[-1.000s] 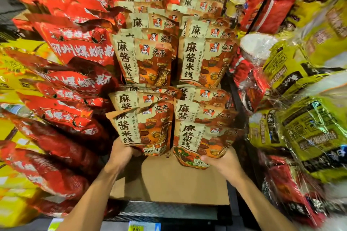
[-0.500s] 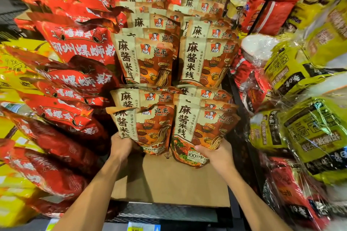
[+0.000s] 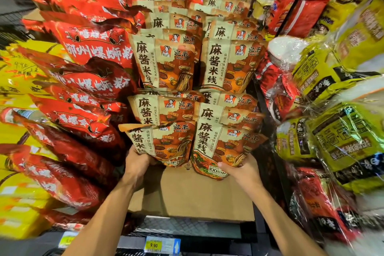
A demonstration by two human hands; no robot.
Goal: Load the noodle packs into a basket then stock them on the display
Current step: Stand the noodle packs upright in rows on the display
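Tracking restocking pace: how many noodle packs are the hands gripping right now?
2: the left pack in the left hand, the right pack in the right hand. More could be hidden behind them.

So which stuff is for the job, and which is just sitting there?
For the job:
left hand
right hand
brown noodle packs
cardboard box

Just there:
red packs
yellow-green packs
price tag

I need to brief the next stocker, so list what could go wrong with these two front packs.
The right front pack hangs lower than the left front pack, held only at its bottom by the right hand; it may slip onto the cardboard box. Pushing with the left hand could topple the leaning rows behind.
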